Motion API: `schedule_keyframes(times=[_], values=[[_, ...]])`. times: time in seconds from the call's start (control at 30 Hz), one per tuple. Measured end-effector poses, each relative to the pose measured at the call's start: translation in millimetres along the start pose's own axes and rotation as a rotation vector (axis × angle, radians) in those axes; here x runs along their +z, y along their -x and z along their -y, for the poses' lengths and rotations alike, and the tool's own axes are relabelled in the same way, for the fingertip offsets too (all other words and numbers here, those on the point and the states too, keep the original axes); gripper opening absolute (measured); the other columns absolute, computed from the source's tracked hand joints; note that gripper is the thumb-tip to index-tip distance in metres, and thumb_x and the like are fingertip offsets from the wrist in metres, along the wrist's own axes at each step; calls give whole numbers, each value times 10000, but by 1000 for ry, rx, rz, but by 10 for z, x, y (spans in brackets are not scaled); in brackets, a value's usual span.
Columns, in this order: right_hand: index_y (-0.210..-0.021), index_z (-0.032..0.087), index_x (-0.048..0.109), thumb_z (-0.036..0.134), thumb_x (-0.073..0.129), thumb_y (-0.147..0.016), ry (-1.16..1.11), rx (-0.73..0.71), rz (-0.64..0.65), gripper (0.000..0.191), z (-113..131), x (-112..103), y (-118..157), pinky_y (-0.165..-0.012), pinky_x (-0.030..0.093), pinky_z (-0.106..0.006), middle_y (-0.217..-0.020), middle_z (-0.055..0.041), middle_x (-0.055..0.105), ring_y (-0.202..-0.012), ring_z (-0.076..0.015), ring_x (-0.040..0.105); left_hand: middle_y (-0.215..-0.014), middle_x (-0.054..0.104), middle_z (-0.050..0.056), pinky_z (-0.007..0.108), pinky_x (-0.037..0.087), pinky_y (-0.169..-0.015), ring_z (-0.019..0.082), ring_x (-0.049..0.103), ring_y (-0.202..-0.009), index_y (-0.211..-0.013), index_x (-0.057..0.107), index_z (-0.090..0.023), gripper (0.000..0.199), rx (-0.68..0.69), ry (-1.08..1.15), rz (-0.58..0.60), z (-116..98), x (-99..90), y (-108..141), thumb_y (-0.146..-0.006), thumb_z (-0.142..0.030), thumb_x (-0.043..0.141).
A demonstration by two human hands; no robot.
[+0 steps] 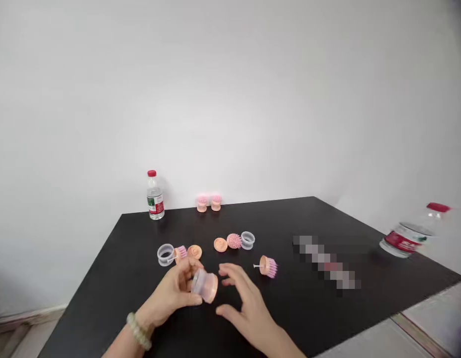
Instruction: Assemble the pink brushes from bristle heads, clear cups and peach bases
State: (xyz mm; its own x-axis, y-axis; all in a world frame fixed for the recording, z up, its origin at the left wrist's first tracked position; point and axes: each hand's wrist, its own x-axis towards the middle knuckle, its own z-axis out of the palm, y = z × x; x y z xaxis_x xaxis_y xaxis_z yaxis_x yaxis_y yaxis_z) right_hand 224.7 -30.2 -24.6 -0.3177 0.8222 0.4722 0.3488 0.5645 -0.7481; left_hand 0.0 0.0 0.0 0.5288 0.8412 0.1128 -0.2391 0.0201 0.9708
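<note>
Left hand is clamping a clear, peach-ended piece above the counter; right hand is hovering beside it, spread apart. Seemingly assembling; next move is calling for steady left-side holding.

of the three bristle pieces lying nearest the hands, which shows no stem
The middle bristle piece, between a peach disc and a clear ring; the left piece and right piece both show pale stems.

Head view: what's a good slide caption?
Over a black table, left hand holds a clear and orange piece, right hand open nearby.
</note>
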Motion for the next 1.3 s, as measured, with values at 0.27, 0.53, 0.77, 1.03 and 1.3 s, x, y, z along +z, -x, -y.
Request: schedule_keyframes(times=[0.27,0.53,0.77,1.03,1.3], values=[[-1217,207,582,301,656,-890,-63,115,4,348,37,139,-143,-823,575,-340,-1105,-80,655,-915,-208,680,-919,615,4,289,446,-748,147,571,-833,-965,532,-199,509,-4,-44,-28,103,17,-71,-628,-285,904],[-1218,205,587,260,674,-861,-47,139,21,372,-25,107,-106,-821,574,-332,-1086,-72,675,-907,-203,682,-916,641,21,326,470,-770,181,604,-858,-956,532,-186,539,-61,-66,-76,156,32,-93,-589,-293,913],[-1231,243,558,198,706,-826,19,173,33,433,-44,123,-70,-869,559,-342,-1150,-55,665,-955,-204,667,-937,653,16,332,492,-774,182,623,-867,-1004,536,-198,513,-63,-43,-84,191,30,-106,-623,-236,878],[-1192,245,563,199,733,-810,14,176,-3,420,9,147,34,-871,554,-342,-1118,-42,665,-964,-210,662,-1000,617,19,349,514,-841,192,622,-943,-1025,544,-219,367,-34,-158,13,39,154,-50,-730,-144,749],[-1289,235,543,180,717,-823,119,57,-129,500,37,79,314,-947,531,-421,-1212,-103,627,-1094,-269,614,-1070,635,58,418,535,-888,254,630,-962,-1118,649,-270,347,139,-882,-111,129,162,-43,-788,-168,671]])
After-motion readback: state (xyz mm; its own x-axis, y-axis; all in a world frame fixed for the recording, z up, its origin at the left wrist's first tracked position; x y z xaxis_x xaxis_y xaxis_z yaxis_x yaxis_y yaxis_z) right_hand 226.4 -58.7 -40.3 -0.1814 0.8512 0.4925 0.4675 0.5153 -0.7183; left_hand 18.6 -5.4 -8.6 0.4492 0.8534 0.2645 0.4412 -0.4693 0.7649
